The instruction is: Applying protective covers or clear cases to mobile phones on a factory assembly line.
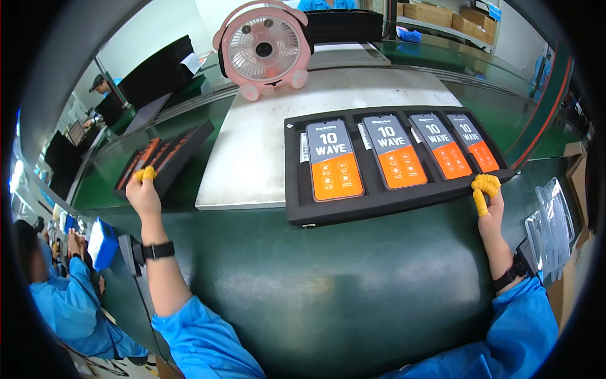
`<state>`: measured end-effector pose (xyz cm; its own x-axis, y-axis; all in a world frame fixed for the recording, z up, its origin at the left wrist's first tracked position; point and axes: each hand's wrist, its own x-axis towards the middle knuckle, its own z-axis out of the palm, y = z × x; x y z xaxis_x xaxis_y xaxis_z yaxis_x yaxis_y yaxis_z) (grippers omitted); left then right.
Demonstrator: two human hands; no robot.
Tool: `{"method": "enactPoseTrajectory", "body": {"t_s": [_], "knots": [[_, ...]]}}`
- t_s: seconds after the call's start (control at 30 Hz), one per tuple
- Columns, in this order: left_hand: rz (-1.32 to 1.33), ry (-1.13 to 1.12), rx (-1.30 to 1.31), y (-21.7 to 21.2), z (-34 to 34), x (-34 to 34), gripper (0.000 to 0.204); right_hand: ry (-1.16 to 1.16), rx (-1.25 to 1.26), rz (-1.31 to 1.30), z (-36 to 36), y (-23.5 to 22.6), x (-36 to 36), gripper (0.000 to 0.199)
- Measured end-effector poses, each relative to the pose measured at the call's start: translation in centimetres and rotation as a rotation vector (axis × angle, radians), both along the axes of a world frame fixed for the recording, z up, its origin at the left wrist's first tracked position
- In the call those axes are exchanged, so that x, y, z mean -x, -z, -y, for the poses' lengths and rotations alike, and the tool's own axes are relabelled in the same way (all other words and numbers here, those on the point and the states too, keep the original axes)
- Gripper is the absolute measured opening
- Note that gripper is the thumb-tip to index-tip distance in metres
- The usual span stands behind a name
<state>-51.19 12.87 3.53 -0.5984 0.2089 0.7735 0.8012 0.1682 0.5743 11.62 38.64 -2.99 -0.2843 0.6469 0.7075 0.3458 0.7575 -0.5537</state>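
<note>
My left hand (144, 186), with yellow finger cots on its fingertips, is closed on the near edge of a black foam tray (192, 146). That tray is tilted and slightly blurred, and orange-and-dark phones show in its slots. To the right, a larger-looking black foam tray (328, 211) lies across the front part of a white board. Several phones (336, 161) with grey and orange screen films rest face up in its slots. My right hand (489, 199), also in yellow finger cots, has its fingers curled at the near right corner of this tray.
A pink fan (264, 50) stands at the far edge of the white board (243, 170). Clear plastic trays (549, 230) are stacked at the right. A co-worker in a blue sleeve (76, 303) sits at the left, near a blue box (102, 245). Cardboard boxes (442, 16) line a back shelf.
</note>
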Motion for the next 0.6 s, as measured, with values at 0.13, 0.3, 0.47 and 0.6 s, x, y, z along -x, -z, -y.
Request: {"method": "enactPoseTrajectory", "body": {"t_s": [0.13, 0.3, 0.47, 0.6], "knots": [[0.007, 0.191, -0.077, 0.1, 1.3, -7.3, 0.013, 0.025, -0.021, -0.005, 0.2, 0.1, 0.8, 0.011], [-0.109, 0.100, 0.097, 4.8, 5.2, -12.6, 0.014, 0.032, -0.073, -0.029, 0.3, -0.9, 2.0, 0.009], [-0.140, 0.106, 0.144, 5.4, 9.4, -17.7, 0.015, 0.052, -0.157, -0.049, 0.1, -0.7, 2.0, 0.013], [-0.021, 0.167, 0.124, 4.1, 11.7, -23.1, 0.013, 0.050, -0.169, -0.105, 0.3, -0.8, 2.6, 0.011]]}}
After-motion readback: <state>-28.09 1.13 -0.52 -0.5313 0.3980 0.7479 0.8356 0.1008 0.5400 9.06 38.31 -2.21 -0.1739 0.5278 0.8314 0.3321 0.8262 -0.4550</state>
